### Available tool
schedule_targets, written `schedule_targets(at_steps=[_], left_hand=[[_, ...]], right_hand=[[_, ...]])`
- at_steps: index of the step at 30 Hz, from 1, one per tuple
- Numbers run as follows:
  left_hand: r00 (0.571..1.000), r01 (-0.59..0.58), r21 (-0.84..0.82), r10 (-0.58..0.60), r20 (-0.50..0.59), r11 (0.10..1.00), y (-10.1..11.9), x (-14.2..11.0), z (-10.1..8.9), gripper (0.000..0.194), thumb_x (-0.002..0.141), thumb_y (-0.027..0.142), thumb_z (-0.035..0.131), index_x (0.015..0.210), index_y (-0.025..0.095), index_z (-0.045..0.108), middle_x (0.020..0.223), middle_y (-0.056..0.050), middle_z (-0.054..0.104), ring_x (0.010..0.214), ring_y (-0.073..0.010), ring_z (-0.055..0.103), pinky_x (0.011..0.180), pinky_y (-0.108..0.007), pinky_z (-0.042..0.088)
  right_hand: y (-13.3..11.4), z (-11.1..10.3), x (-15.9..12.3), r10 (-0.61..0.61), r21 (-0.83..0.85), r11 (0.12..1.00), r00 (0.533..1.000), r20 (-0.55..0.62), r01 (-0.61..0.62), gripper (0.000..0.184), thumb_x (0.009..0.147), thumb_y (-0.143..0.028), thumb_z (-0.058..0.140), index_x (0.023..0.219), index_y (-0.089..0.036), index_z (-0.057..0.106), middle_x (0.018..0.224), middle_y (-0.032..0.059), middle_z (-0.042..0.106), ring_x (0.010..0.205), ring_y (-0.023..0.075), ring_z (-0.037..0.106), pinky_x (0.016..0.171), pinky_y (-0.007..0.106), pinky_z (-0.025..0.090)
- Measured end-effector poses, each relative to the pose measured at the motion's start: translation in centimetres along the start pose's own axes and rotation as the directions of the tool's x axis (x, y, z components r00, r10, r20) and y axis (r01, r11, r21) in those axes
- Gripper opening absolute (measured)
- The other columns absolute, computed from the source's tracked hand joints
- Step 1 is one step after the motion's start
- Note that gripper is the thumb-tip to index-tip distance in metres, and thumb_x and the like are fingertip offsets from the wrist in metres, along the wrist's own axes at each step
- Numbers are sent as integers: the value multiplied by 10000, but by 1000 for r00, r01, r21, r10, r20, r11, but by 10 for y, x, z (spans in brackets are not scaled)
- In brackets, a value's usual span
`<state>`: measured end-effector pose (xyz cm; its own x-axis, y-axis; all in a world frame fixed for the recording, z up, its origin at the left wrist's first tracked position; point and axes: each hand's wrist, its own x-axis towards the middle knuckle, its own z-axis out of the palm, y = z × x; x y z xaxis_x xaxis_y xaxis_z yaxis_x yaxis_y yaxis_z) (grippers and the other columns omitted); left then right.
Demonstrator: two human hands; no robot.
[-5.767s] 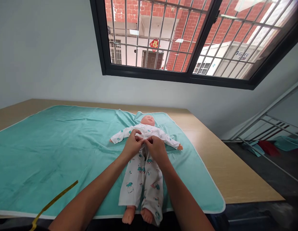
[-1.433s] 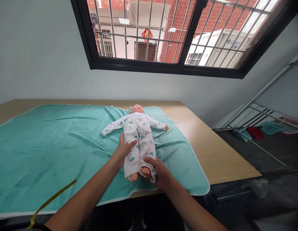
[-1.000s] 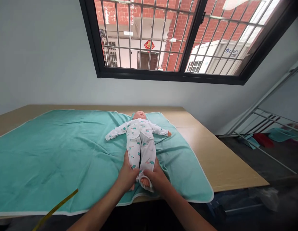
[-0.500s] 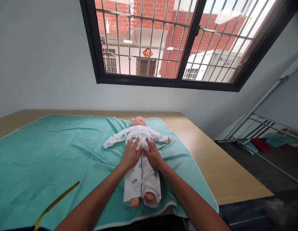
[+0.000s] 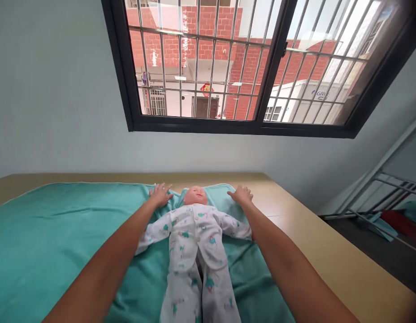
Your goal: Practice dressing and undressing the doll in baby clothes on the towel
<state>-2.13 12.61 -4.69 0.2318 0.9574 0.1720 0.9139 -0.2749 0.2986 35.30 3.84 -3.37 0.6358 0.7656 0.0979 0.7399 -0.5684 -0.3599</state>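
A baby doll (image 5: 195,233) in a white printed sleepsuit lies face up on a teal blanket (image 5: 60,242), its head toward the far wall. Both my arms reach past its shoulders. My left hand (image 5: 159,195) lies at the blanket's far edge just left of the doll's head, fingers spread. My right hand (image 5: 240,195) rests at the far edge just right of the head, fingers loosely bent on the cloth. Whether either hand grips the blanket is hard to make out.
The blanket covers a wooden table (image 5: 332,260) that stands against a pale wall. A barred black-framed window (image 5: 248,67) is above. At right, a metal frame (image 5: 386,184) and coloured cloths lie on the dark floor.
My hands left the doll's belly and reached forward to the blanket's far edge on either side of the head. The view moved closer and lower over the doll.
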Motion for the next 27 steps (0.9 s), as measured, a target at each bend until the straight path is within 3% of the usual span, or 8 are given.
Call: schedule_targets(at_steps=[5, 14, 17, 20, 22, 24, 26, 27], left_hand=[[997, 71, 82, -72, 10, 994, -25, 46, 32, 437, 904, 502, 468, 1188, 226, 654, 1315, -200, 519, 1261, -386, 432, 1035, -557, 285], [991, 66, 138, -49, -124, 988, -24, 94, 48, 365, 935, 457, 457, 1133, 243, 677, 1176, -162, 547, 1167, -364, 447, 988, -520, 327], [988, 77, 81, -64, -143, 994, -14, 90, 40, 414, 914, 431, 510, 1268, 249, 621, 1208, -170, 524, 1196, -372, 446, 1016, -518, 337], [988, -56, -104, 40, -150, 993, -5, 58, 11, 547, 901, 476, 511, 1378, 210, 534, 1211, -159, 536, 1157, -316, 514, 1017, -445, 397], [983, -165, -318, 183, 25, 934, 3, 22, -13, 587, 923, 560, 418, 1388, 218, 520, 1177, -116, 604, 1035, -251, 600, 942, -374, 468], [900, -192, -453, 341, 273, 871, 14, -18, -32, 648, 905, 628, 399, 1433, 260, 474, 1226, -79, 645, 1027, -239, 631, 898, -329, 497], [816, -214, -496, 433, 382, 841, 26, -49, -40, 721, 840, 633, 518, 1471, 296, 422, 1360, -51, 598, 1145, -254, 601, 934, -304, 485], [809, -223, -505, 447, 381, 834, 32, -60, -42, 746, 806, 608, 572, 1467, 293, 429, 1401, -45, 571, 1196, -263, 576, 964, -302, 469]], right_hand=[[26, 23, 53, 16, -70, 997, 999, 33, -14, 337, 922, -364, 525, 1088, -117, 684, 1161, 230, 635, 1132, 303, 597, 893, 374, 449], [92, 12, 105, 101, -122, 986, 988, -115, -115, 386, 975, -348, 406, 1133, -88, 643, 1117, 235, 654, 1064, 330, 622, 834, 393, 461], [92, 6, 108, 92, -101, 990, 993, -73, -99, 362, 947, -394, 454, 1077, -132, 669, 1104, 190, 669, 1045, 302, 624, 839, 375, 464], [87, -14, 76, -106, 98, 988, 989, -102, 116, 384, 893, -395, 528, 1163, -143, 634, 1118, 153, 663, 1026, 255, 620, 881, 357, 469], [81, -27, 31, -374, 256, 880, 916, -146, 400, 473, 847, -340, 564, 1283, -158, 566, 1160, 126, 646, 1043, 228, 610, 927, 351, 464], [72, -33, -21, -674, 385, 692, 737, 43, 611, 679, 812, -299, 584, 1464, -255, 398, 1265, 73, 612, 1140, 214, 580, 967, 343, 456], [58, -31, -66, -786, 414, 611, 581, 213, 675, 945, 713, -279, 679, 1550, -276, 240, 1346, 80, 569, 1174, 240, 572, 954, 332, 467], [50, -29, -83, -766, 370, 639, 597, 236, 674, 992, 683, -283, 710, 1555, -264, 236, 1339, 97, 576, 1164, 264, 578, 939, 336, 471]])
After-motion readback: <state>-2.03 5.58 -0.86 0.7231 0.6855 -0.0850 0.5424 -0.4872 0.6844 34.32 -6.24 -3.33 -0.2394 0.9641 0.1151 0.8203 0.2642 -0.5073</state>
